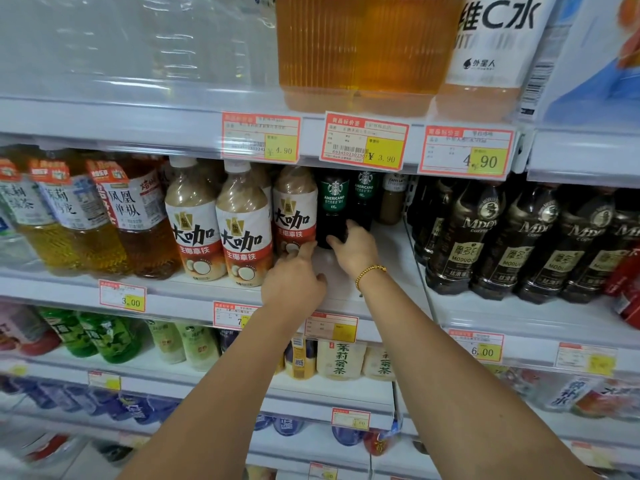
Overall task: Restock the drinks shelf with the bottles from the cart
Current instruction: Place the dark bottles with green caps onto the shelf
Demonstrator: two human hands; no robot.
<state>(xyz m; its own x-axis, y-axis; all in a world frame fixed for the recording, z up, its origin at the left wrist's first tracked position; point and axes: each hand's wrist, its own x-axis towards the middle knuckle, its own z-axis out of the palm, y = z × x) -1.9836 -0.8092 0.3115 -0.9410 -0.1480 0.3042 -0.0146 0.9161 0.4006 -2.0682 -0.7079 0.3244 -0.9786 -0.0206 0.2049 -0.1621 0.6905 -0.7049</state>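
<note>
The right hand (353, 252), with a gold bead bracelet (370, 273) on its wrist, reaches into the white metal shelf (394, 265) and clamps the foot of a dark plastic bottle (334, 209) with a green Americano label. The thumb is on the bottle's left side and the other fingers curl round its right. Just behind those fingers stands a second dark Americano bottle (364, 199), and to the right of them a small beige latte bottle (392, 202). The left hand (294, 284) lies just left of the right thumb, knuckles toward the camera. Its index finger (308, 249) is stretched out, tip against the foot of a tall milky-brown coffee bottle (294, 213) with a red-and-white label. The remaining fingers are tucked under, and I cannot tell whether they hold anything. Left of that fingertip, two matching milky-brown bottles (194, 220) stand at the shelf's front edge.
</note>
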